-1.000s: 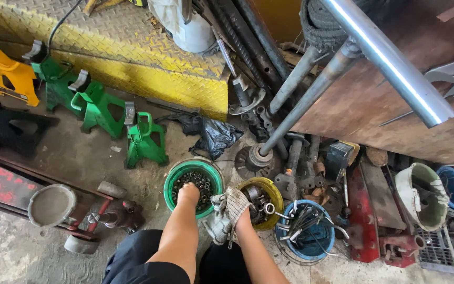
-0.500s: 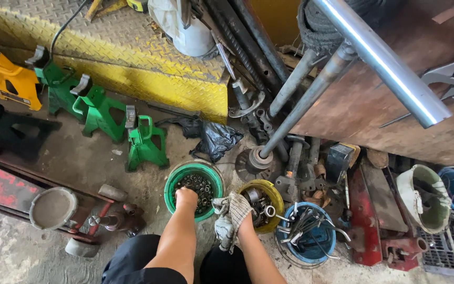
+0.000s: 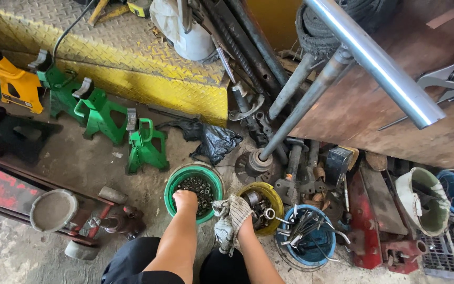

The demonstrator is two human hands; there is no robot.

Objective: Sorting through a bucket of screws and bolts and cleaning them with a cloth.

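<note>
**Two hands at the parts tubs on the workshop floor**

The left hand [image 3: 186, 200] reaches down into the green tub [image 3: 176, 181], which stands on the concrete floor [image 3: 80, 163] and is filled with dark nuts [image 3: 202, 186]. The hand is bunched with its knuckles up; the fingertips are buried among the nuts, so whether it has hold of any cannot be told.

The right hand [image 3: 245, 223] is mostly covered by a checked rag [image 3: 230, 213] draped over it. It sits at the near rim of the yellow tub [image 3: 275, 199], just beside the green one. The fingers seem curled around the cloth, but the rag hides how tightly, and anything else in the grip is concealed.

The yellow tub holds metal fittings that are too jumbled to tell apart. Touching it on the right is a blue tub [image 3: 321, 251] full of wrenches and sockets.

Green jack stands [image 3: 143, 144] line the edge of a yellow tread-plate ramp [image 3: 132, 58]; the orange stand [image 3: 17, 84] and the red floor jack [image 3: 6, 192] are cut off by the left edge. A crumpled black bag [image 3: 216, 142] lies beyond the green tub. A bright steel tube [image 3: 374, 63] crosses overhead, blocking part of the wooden desk [image 3: 369, 115] behind. The person's dark-clothed knees are cut off at the bottom edge.
</note>
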